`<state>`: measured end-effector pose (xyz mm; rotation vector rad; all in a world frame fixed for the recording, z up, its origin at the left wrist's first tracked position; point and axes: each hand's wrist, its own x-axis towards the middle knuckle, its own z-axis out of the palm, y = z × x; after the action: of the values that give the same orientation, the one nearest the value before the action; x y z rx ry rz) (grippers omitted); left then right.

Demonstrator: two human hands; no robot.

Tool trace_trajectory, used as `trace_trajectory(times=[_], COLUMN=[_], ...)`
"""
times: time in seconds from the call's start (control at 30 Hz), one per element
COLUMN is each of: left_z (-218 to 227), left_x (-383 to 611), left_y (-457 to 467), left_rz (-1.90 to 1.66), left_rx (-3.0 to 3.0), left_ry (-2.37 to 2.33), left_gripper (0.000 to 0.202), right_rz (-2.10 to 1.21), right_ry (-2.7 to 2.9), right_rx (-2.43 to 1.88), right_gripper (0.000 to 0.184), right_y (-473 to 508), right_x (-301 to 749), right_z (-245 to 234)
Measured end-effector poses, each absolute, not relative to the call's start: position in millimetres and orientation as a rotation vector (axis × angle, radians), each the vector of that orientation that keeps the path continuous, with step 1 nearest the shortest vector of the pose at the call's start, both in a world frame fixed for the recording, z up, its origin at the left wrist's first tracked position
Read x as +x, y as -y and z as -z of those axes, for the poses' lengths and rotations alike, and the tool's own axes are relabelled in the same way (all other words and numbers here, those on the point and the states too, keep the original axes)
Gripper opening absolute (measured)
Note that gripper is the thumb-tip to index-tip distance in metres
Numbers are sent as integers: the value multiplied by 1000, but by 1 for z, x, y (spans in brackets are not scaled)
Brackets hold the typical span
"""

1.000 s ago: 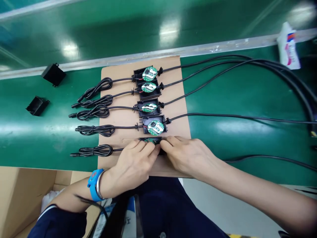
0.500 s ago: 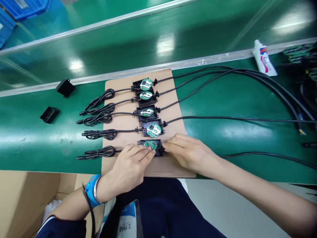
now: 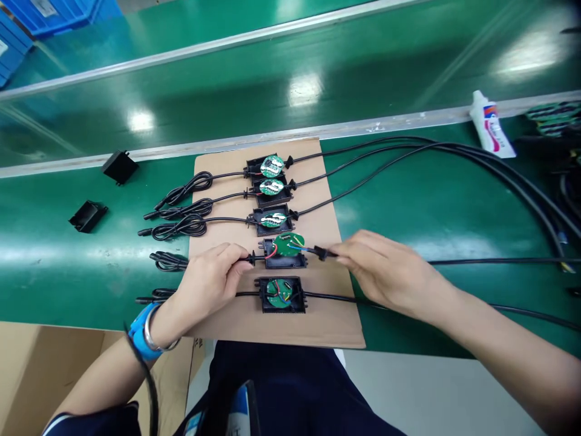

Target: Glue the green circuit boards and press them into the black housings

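Observation:
My left hand (image 3: 211, 274) pinches a black cable just left of its strain-relief collar (image 3: 253, 258). Between two fingers and the thumb, my right hand (image 3: 384, 266) grips another black cable behind its collar (image 3: 321, 253). Both cables run by coloured wires to a green circuit board (image 3: 289, 244), which is flipped so its wires show and sits tilted over an open black box (image 3: 285, 262). Closer to me, a second black box (image 3: 297, 304) holds its board (image 3: 278, 292) inside, with cables seated at both ends. Three more boxes (image 3: 273, 231) with boards lie farther back.
Brown cardboard (image 3: 318, 330) lies under the boxes on the green bench (image 3: 394, 206). Two loose black covers (image 3: 88, 216) are at left. A white tube (image 3: 492, 127) leans against the back ledge. Coiled cables (image 3: 179, 227) lie left; long cables (image 3: 503, 157) sweep right.
Both hands have left the nearest box and now hold the cables of the box behind it. That box's board has been turned over and lifted, showing its wires.

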<state>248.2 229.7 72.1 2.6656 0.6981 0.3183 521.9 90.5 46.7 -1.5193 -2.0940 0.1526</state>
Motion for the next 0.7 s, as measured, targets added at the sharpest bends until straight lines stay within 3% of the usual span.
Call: trace_trajectory(times=[0.17,0.37,0.6,0.7], left_z=[-81,-78,-75,-74], left_x=[248,266,272,271], left_y=[-226,-224,-225,-227], left_rz=[-229,-70,-19,-7], left_rx=[2732,2839,2848,2783], left_ry=[-705,-669,-710,-731], left_gripper=[15,13,9,9], right_rz=[-121,-133,-400,-493], right_ry=[2313,2391,2391,2428], right_rx=[-1556,-1608,-1782,-1822], right_gripper=[21,27,16,26], right_y=[-84,-106,-123,-130], right_x=[508,497,492,492], right_z=[-82,-83,-83,-82])
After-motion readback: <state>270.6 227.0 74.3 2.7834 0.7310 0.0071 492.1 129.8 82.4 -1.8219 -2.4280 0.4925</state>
